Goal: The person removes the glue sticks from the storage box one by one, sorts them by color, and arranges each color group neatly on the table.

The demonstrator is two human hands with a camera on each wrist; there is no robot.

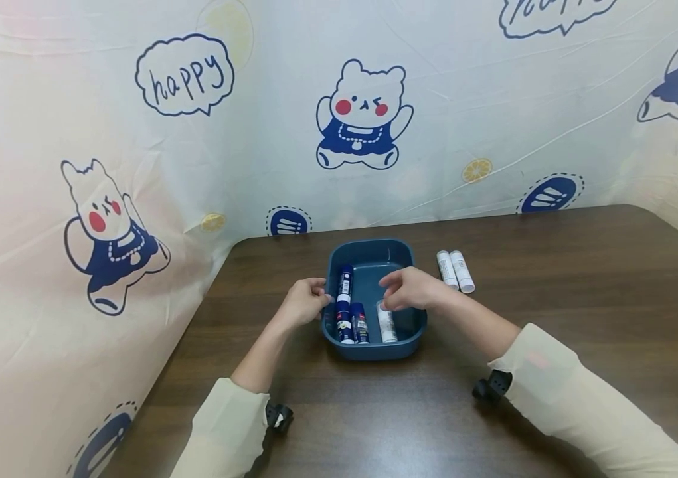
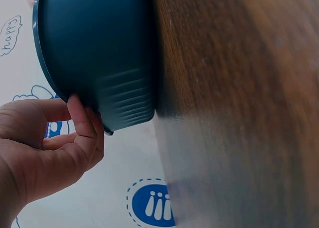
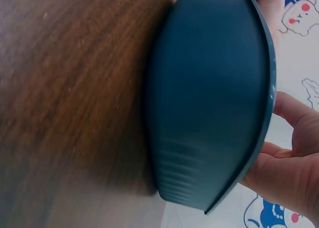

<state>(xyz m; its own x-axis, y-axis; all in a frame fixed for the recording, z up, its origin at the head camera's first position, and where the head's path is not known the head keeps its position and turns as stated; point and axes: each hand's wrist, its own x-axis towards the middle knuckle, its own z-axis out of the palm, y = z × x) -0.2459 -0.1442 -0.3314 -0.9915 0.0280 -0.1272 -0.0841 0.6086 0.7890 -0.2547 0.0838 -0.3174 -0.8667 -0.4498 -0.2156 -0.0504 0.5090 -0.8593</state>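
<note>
A dark blue plastic bin (image 1: 374,352) sits on the table. My left hand (image 1: 305,302) pinches its left rim, the fingers against the outer wall in the left wrist view. Inside, along the left side, lie several blue-and-white glue sticks (image 1: 360,324). A white glue stick (image 1: 387,325) lies farther right in the bin. My right hand (image 1: 413,290) reaches over the right rim, thumb and forefinger parted, fingertips close over the upper end of that white stick. In the right wrist view the bin wall (image 3: 209,93) partly hides the fingers.
Two more white glue sticks (image 1: 455,271) lie side by side on the brown wooden table (image 1: 554,332), right of the bin. A patterned curtain (image 1: 279,146) hangs behind and along the left side of the table.
</note>
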